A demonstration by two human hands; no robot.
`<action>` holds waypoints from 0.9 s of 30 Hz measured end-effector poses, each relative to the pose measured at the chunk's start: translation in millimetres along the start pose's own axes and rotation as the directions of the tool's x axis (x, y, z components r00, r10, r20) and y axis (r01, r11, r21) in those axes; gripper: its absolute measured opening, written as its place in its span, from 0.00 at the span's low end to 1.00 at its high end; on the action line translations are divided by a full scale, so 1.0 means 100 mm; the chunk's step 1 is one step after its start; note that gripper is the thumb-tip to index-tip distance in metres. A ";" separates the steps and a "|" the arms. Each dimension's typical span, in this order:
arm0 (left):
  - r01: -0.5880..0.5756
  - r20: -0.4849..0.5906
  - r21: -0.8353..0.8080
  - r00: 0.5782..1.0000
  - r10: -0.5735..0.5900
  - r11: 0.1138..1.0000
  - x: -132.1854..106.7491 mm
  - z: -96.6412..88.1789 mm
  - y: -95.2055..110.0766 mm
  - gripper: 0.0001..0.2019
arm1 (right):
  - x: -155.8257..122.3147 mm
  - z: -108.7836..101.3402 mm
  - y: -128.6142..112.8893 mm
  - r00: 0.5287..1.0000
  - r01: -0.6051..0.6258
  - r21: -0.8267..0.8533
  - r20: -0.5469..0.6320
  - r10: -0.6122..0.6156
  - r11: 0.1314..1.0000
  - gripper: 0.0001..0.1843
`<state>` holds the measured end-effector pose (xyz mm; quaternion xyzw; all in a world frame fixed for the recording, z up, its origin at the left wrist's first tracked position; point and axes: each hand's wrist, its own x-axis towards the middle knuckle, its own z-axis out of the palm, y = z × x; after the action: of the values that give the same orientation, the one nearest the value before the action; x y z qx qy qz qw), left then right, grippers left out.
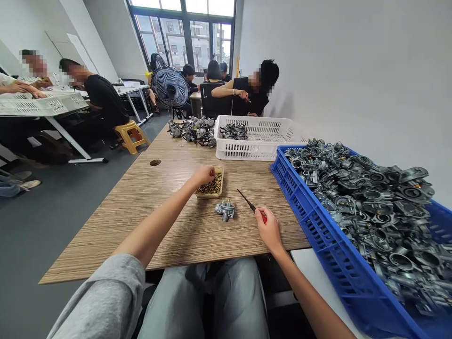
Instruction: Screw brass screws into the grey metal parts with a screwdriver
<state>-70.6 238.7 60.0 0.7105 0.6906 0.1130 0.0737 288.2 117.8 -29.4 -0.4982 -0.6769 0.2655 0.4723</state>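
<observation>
My left hand (204, 175) reaches into a small tan tray (212, 187) of brass screws, fingers curled over its left edge; what they pinch is hidden. My right hand (270, 229) rests on the wooden table (169, 202), closed round the red handle of a thin screwdriver (250, 205) whose tip points up and left. Between the hands a small grey metal carburetor (225, 209) lies alone on the table, just below the screw tray.
A blue crate (314, 221) heaped with grey carburetors fills the right side. A white basket (257, 139) and a loose pile of carburetors (192, 131) sit farther back. A fan (170, 87) and several seated people are beyond; more people work at left tables.
</observation>
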 end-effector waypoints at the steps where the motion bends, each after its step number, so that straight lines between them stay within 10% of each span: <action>1: -0.008 0.005 0.019 1.000 0.008 1.000 0.00 0.00 0.01 0.10 | 0.00 0.00 0.00 1.000 -0.005 0.001 0.000 0.005 1.000 0.21; 12: -0.046 0.074 0.221 0.997 0.030 0.974 -0.01 -0.03 0.31 0.09 | 0.00 -0.04 -0.06 1.000 -0.017 -0.009 0.014 0.017 1.000 0.20; 27: -0.042 0.106 0.187 0.994 0.023 0.981 0.02 -0.11 0.18 0.12 | 0.01 -0.02 -0.05 1.000 0.000 -0.010 0.010 0.000 1.000 0.22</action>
<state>-56.0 239.4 75.9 0.7304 0.6818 0.0114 0.0396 288.0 116.2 -23.7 -0.4994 -0.6804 0.2646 0.4665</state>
